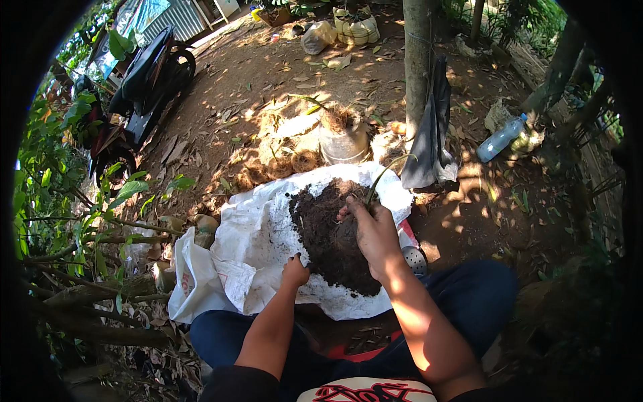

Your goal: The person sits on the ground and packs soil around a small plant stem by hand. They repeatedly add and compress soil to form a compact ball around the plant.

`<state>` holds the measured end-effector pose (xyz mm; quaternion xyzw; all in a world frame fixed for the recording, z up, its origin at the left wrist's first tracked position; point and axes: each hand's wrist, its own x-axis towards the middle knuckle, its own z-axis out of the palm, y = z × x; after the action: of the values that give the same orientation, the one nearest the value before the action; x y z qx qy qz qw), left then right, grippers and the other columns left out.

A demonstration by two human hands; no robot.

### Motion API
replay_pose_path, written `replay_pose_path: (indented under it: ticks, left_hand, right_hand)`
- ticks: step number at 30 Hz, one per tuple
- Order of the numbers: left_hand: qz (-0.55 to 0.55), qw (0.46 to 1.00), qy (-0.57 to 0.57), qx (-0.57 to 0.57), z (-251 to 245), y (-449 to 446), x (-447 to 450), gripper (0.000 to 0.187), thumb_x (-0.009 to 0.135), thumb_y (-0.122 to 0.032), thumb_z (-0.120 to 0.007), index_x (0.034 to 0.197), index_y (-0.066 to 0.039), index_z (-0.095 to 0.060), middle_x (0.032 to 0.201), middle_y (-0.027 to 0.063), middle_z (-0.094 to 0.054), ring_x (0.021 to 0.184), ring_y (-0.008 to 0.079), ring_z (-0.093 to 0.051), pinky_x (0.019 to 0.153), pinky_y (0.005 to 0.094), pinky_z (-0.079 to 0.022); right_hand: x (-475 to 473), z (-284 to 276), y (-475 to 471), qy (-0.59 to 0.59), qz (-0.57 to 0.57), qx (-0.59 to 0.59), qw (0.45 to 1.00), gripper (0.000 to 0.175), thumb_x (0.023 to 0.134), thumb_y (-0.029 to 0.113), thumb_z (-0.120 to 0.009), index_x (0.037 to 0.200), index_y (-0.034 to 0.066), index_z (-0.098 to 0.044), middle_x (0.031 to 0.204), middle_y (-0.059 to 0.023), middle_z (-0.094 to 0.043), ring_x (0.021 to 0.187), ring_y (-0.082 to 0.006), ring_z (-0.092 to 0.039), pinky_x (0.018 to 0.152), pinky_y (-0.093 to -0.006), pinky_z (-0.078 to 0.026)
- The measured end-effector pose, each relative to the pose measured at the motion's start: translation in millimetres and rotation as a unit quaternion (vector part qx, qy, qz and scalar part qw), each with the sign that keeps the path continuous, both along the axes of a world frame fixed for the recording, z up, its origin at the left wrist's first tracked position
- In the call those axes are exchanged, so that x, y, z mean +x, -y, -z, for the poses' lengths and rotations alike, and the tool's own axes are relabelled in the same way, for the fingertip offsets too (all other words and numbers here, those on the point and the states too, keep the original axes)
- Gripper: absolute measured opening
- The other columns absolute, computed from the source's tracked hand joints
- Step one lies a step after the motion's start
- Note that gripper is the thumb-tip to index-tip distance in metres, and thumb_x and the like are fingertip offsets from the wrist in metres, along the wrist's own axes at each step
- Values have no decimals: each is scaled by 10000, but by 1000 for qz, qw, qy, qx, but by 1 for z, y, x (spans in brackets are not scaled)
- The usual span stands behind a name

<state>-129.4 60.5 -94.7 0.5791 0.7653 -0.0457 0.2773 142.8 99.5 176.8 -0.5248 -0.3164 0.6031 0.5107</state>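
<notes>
A heap of dark soil (321, 238) lies on a spread white woven sack (251, 226) in front of my crossed legs. Above the soil, my right hand (376, 233) grips a thin green plant stem (380, 181) between thumb and fingers; its tip bends to the right. The base of the plant is partly hidden by the hand. My left hand (295, 271) is at the soil's left edge, low over the sack. Its fingers are curled, and whether they pinch anything is unclear. A grey perforated pot (415, 260) sits beside my right knee, partly covered by my forearm.
Beyond the sack stands a pale bucket (345, 145) topped with a fibrous root clump (336, 119). Several fibrous balls (304, 161) lie left of it. A black plastic sheet (429, 145) hangs by a tree trunk (421, 60). Rightward lies a plastic bottle (501, 139); a motorbike (145, 80) is parked at left.
</notes>
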Motion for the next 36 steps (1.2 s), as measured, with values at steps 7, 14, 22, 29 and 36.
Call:
replay_pose_path:
  ticks: [7,14,22,29,36]
  left_hand:
    - [-124,979,92,130,77,81,82,617,815,-167,-743,1375,5,-555,1292,298,-540,1226,491,-526,1074,526,-435]
    - [-215,954,172,120,64,96,128,711,814,-241,-789,1401,45,-506,1280,333,-535,1222,502,-532,1077,514,-434]
    - [-104,972,199,73,55,90,143,891,768,-253,-855,1498,1,-411,1388,340,-429,1276,501,-496,1118,497,-424]
    - [-124,966,216,70,66,94,139,778,768,-215,-835,1437,-10,-495,1286,306,-593,1200,462,-597,1051,484,-487]
    - [-32,975,219,0,42,48,101,403,752,-204,-791,1100,-8,-736,1072,210,-752,1054,357,-720,944,431,-557]
  right_hand:
    - [26,-8,6,25,71,31,997,209,1020,229,-639,964,55,-740,731,57,-580,610,-26,-413,550,-230,-313]
    - [43,-45,14,-113,37,72,990,236,1017,200,-621,926,7,-723,860,-51,-703,769,-103,-619,731,-258,-488]
    - [36,-67,12,-217,26,50,974,247,1011,214,-608,955,-2,-713,925,-106,-737,784,-175,-693,729,-306,-552]
    - [36,-65,9,-195,49,62,978,282,1006,243,-593,972,-11,-710,939,-128,-744,788,-200,-712,754,-356,-586]
    - [29,-44,-5,-47,86,4,995,193,1010,213,-639,950,37,-690,701,50,-533,600,-50,-446,563,-248,-361]
